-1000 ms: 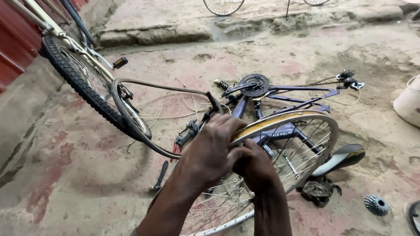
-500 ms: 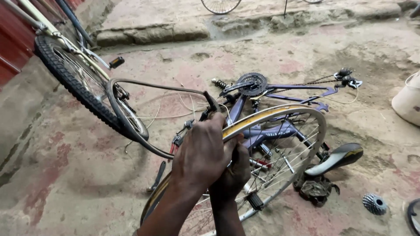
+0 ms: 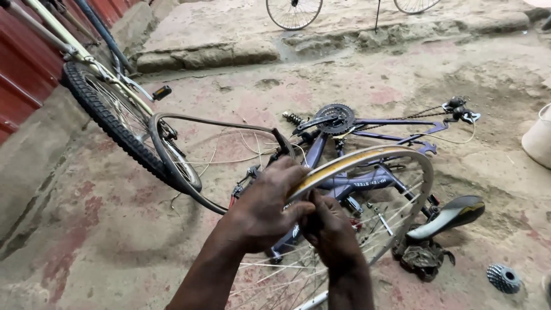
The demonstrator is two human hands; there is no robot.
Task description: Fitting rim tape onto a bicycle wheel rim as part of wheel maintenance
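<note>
A bare spoked bicycle wheel rim [image 3: 402, 158] with a yellowish rim strip stands upright in front of me. My left hand [image 3: 267, 204] grips the top of the rim, fingers wrapped over its edge. My right hand [image 3: 330, 229] is closed just below it, pinching the rim's inner side by the spokes. Behind the wheel, a purple bicycle frame [image 3: 367, 181] lies on the ground with its chainring [image 3: 334, 117] facing up. A loose black tyre [image 3: 183, 166] loops off to the left of my hands.
A parked bicycle's wheel [image 3: 112, 117] leans by a red wall [image 3: 23, 74] at left. A black saddle [image 3: 453, 212], a dirty rag [image 3: 422, 258] and a cassette sprocket [image 3: 504, 277] lie at right. A white bucket [image 3: 536, 138] stands far right. More wheels [image 3: 293, 11] stand behind a stone kerb.
The rim has turned and tilted in my hands. My left hand stays on its top while my right hand has shifted along the inner edge beneath it.
</note>
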